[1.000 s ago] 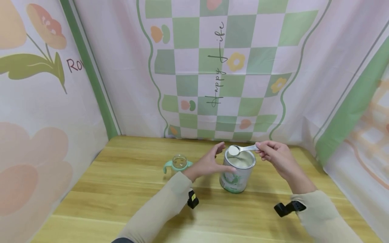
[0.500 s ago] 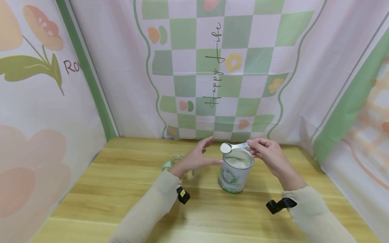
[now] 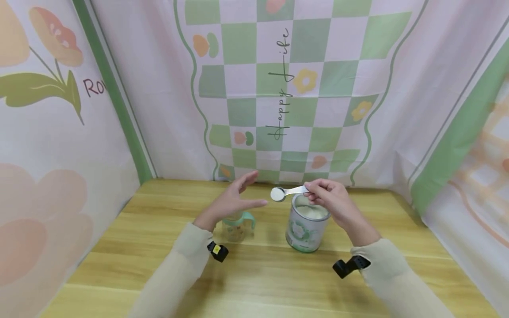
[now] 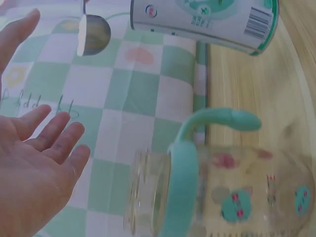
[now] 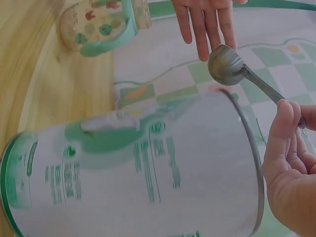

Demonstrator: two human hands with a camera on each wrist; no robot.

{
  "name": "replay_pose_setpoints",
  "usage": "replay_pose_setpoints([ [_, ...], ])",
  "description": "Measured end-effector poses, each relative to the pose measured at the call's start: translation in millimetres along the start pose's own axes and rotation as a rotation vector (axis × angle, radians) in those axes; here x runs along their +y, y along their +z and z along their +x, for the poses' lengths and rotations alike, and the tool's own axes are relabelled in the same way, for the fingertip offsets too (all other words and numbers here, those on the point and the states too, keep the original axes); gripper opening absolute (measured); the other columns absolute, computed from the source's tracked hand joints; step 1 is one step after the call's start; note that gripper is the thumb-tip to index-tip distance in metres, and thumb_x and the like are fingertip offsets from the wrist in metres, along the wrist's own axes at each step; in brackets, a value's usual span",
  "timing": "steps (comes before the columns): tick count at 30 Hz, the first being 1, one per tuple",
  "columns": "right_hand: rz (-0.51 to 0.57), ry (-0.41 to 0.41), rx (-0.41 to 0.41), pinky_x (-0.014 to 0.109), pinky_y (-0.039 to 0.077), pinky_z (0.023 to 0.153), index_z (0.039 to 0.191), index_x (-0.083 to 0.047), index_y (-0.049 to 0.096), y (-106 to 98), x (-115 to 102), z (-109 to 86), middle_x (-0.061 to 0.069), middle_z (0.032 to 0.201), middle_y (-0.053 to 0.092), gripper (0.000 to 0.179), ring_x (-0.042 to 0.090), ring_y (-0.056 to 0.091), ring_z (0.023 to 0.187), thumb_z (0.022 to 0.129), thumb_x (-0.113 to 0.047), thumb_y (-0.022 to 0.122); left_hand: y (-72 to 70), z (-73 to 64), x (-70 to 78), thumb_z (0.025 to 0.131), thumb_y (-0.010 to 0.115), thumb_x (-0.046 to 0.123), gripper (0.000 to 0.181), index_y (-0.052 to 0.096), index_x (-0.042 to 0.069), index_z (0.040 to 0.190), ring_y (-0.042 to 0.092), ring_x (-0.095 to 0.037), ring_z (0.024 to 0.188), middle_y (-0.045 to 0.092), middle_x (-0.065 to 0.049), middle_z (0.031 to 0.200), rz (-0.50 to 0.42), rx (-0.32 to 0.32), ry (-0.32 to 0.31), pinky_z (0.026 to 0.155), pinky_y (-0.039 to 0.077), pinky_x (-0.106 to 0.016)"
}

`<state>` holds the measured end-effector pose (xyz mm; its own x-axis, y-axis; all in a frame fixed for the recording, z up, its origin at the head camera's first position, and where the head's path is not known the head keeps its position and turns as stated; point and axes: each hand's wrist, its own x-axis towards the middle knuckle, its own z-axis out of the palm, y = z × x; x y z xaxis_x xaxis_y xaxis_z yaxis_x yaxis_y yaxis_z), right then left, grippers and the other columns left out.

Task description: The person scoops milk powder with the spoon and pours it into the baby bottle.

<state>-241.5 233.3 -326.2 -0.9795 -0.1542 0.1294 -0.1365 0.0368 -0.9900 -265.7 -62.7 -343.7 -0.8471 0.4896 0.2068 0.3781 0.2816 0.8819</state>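
Observation:
My right hand [image 3: 332,201] pinches the handle end of a metal measuring spoon [image 3: 278,194], heaped with white powder and held level just left of the can's rim. Below that hand stands an open milk powder can [image 3: 305,232], white and green, with pale powder inside. My left hand [image 3: 230,198] hovers with fingers spread and holds nothing, over a clear baby bottle [image 3: 234,230] with mint-green handles. In the left wrist view the bottle [image 4: 247,192] is uncapped, its glassy neck bare, with printed cartoon figures on its side. The left hand partly hides it in the head view.
The bottle and can stand apart on a wooden table [image 3: 254,278]. Behind the table hangs a checked green-and-white curtain [image 3: 278,110], with patterned cloth on both sides. Each wrist wears a black camera [image 3: 218,251].
The right hand has carried the powder-filled spoon leftward from over the can to beyond its rim. My left hand has moved left, away from the can, over the bottle.

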Motion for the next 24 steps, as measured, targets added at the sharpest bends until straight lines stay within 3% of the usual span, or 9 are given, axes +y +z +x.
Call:
replay_pose_setpoints([
  [5, 0.009, 0.007, -0.023, 0.023, 0.057, 0.073, 0.104, 0.009, 0.063, 11, -2, 1.8, 0.004, 0.087, 0.067, 0.026, 0.012, 0.063, 0.079, 0.099, -0.017, 0.066, -8.1, -9.4, -8.2, 0.082, 0.082, 0.046, 0.092, 0.033, 0.023, 0.157, 0.033, -0.016, 0.143, 0.039, 0.005, 0.156, 0.006, 0.02, -0.006, 0.117, 0.026, -0.044],
  [10, 0.041, 0.014, -0.04, 0.023, 0.057, 0.072, 0.102, 0.007, 0.062, 24, -2, 3.9, 0.006, 0.086, 0.067, 0.024, 0.012, 0.062, 0.077, 0.099, -0.016, 0.066, -13.3, -19.9, -20.8, 0.08, 0.086, 0.041, 0.095, 0.033, 0.023, 0.156, 0.037, -0.018, 0.141, 0.043, 0.005, 0.152, 0.027, 0.031, -0.038, 0.11, 0.039, -0.045],
  [15, 0.053, 0.008, -0.048, 0.024, 0.057, 0.073, 0.101, 0.004, 0.063, 38, 0, 4.3, 0.004, 0.085, 0.066, 0.019, 0.012, 0.063, 0.077, 0.099, -0.014, 0.065, -14.6, -31.5, -36.6, 0.076, 0.088, 0.043, 0.099, 0.035, 0.021, 0.155, 0.04, -0.021, 0.139, 0.046, 0.0, 0.151, 0.096, 0.065, -0.094, 0.113, 0.034, -0.049],
  [20, 0.089, -0.003, -0.041, 0.025, 0.058, 0.072, 0.1, 0.005, 0.063, 52, 2, 3.8, 0.005, 0.085, 0.067, 0.018, 0.013, 0.064, 0.076, 0.099, -0.013, 0.065, -10.6, -40.9, -54.0, 0.074, 0.09, 0.041, 0.098, 0.036, 0.022, 0.155, 0.04, -0.022, 0.139, 0.047, 0.002, 0.15, 0.061, 0.126, -0.147, 0.114, 0.032, -0.05],
  [24, 0.115, 0.0, -0.026, 0.026, 0.058, 0.073, 0.1, 0.004, 0.063, 63, 4, 3.4, 0.005, 0.084, 0.067, 0.017, 0.013, 0.064, 0.075, 0.099, -0.013, 0.065, -6.6, -46.5, -67.2, 0.074, 0.09, 0.04, 0.097, 0.037, 0.02, 0.154, 0.043, -0.024, 0.136, 0.048, 0.001, 0.149, 0.03, 0.147, -0.155, 0.112, 0.034, -0.05],
])
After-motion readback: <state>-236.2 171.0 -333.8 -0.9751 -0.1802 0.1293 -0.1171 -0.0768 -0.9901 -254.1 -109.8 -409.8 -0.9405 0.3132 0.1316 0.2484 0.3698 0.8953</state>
